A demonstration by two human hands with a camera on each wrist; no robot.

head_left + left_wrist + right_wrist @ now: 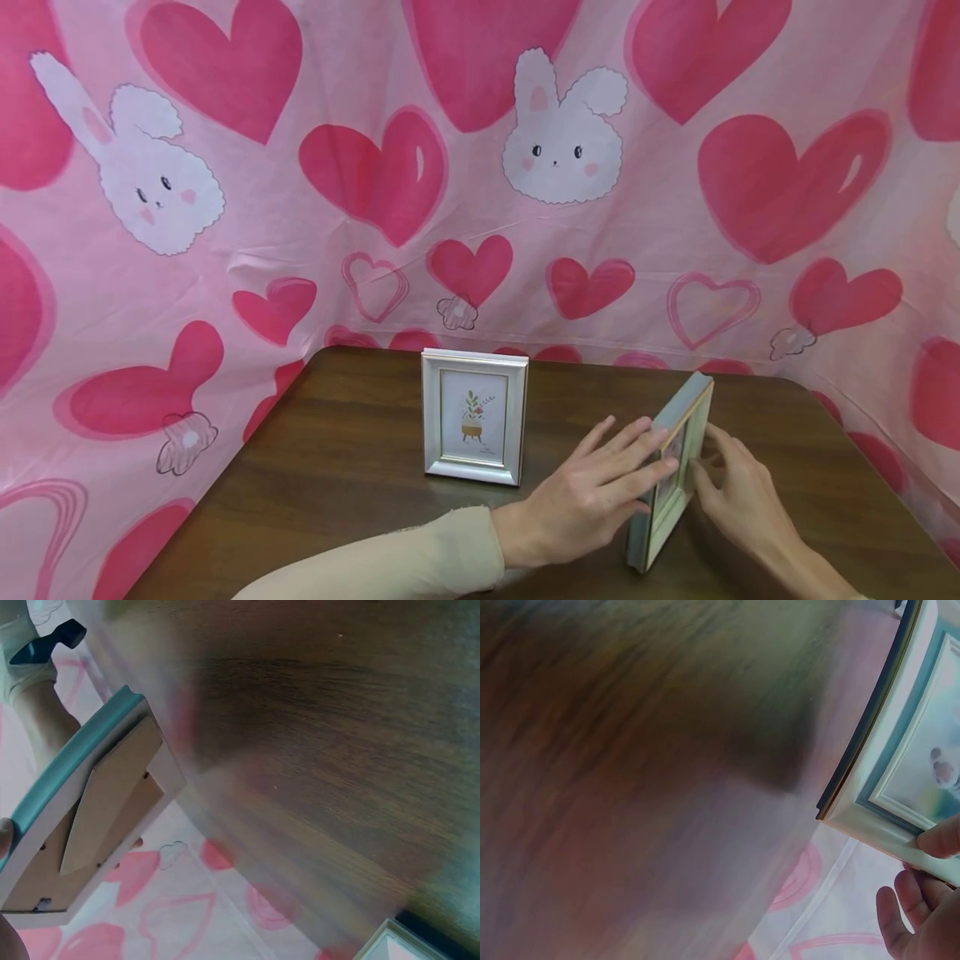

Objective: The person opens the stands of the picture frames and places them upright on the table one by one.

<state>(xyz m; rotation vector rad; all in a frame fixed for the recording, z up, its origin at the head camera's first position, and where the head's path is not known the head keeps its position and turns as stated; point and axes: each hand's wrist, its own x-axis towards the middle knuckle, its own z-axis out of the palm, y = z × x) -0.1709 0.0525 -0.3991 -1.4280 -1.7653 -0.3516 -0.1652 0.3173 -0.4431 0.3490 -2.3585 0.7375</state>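
A pale picture frame (686, 396) is held upright between both hands above the right side of the table, turned nearly edge-on. My left hand (581, 500) grips its near left side, with fingers across the front. In the left wrist view, the frame's back (120, 787) shows brown board and a stand flap; a fingertip lies on its teal edge. My right hand (742, 492) pinches the other side. The right wrist view shows that thumb (941, 838) on the front border, with fingers curled below. A second picture frame (435, 417), silvery-white with a potted-plant print, stands at mid-table.
The dark wooden table (337, 442) carries both frames' surroundings. Pink cloth (480, 208) with hearts and rabbit faces hangs behind and along the sides. A dark device (49, 645) is strapped over the right sleeve.
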